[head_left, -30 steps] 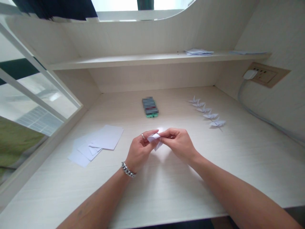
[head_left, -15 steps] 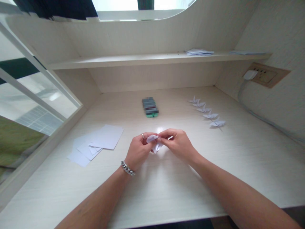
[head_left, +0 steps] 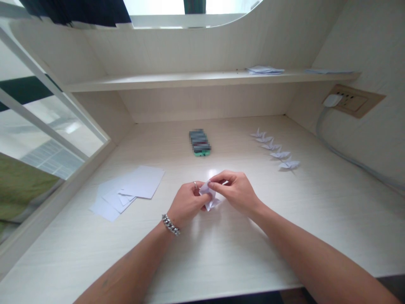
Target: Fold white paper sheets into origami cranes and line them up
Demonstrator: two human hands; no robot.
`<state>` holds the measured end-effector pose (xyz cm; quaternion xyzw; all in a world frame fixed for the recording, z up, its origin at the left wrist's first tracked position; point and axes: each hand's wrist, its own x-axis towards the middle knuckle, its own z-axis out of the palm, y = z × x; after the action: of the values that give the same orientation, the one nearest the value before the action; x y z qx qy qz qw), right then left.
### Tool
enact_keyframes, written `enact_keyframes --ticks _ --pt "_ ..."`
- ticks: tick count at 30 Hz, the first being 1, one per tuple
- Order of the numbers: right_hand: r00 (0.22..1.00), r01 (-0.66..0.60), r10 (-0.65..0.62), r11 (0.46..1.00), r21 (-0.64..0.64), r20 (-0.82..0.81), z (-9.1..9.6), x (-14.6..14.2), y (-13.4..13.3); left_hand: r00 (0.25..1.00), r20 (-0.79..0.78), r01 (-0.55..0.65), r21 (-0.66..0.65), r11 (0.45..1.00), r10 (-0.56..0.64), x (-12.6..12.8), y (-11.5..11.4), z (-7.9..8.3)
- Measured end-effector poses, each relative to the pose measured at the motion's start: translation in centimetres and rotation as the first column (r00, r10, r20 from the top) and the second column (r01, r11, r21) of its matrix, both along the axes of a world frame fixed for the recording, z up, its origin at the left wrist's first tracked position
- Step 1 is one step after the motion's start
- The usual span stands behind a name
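Note:
A small folded piece of white paper is pinched between both my hands just above the pale wooden desk. My left hand, with a ring and a metal bracelet at the wrist, is closed on the paper's left side. My right hand grips its top and right side with thumb and fingers pressed together. Much of the paper is hidden by my fingers.
Loose white paper sheets lie to the left. A row of several folded paper cranes sits at the back right. A blurred phone lies behind my hands. A shelf holds more paper. A wall socket with plug is on the right.
The folded paper has been pressed smaller and turned more upright between my hands. My left hand has shifted slightly right and closed tighter; both hands sit a little lower.

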<state>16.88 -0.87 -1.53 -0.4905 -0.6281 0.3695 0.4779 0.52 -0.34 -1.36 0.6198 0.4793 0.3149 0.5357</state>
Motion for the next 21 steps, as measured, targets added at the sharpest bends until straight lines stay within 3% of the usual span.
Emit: enact_keyframes --ticks 7,10,14,17,21 --pt "0.984 -0.051 0.049 0.999 -0.007 -0.172 -0.09 0.09 0.17 0.999 -0.027 0.022 0.038 0.999 -0.021 0.08 -0.06 0.28" --pt "0.967 -0.016 0.010 1.000 -0.023 -0.256 -0.08 0.14 0.32 0.998 -0.015 -0.066 0.058 0.996 0.067 0.12 0.01 0.31" --pt "0.981 0.000 -0.014 0.997 -0.075 -0.192 -0.14 0.13 0.52 0.971 0.102 -0.224 0.093 0.970 0.214 0.08 0.04 0.49" --pt "0.989 -0.038 0.016 0.989 -0.146 -0.147 -0.42 -0.10 0.56 0.948 0.188 -0.278 0.102 0.955 0.256 0.06 0.04 0.58" --pt "0.973 -0.097 0.043 0.969 -0.227 -0.228 -0.92 -0.58 0.49 0.929 0.239 -0.316 0.119 0.941 0.282 0.09 0.02 0.49"
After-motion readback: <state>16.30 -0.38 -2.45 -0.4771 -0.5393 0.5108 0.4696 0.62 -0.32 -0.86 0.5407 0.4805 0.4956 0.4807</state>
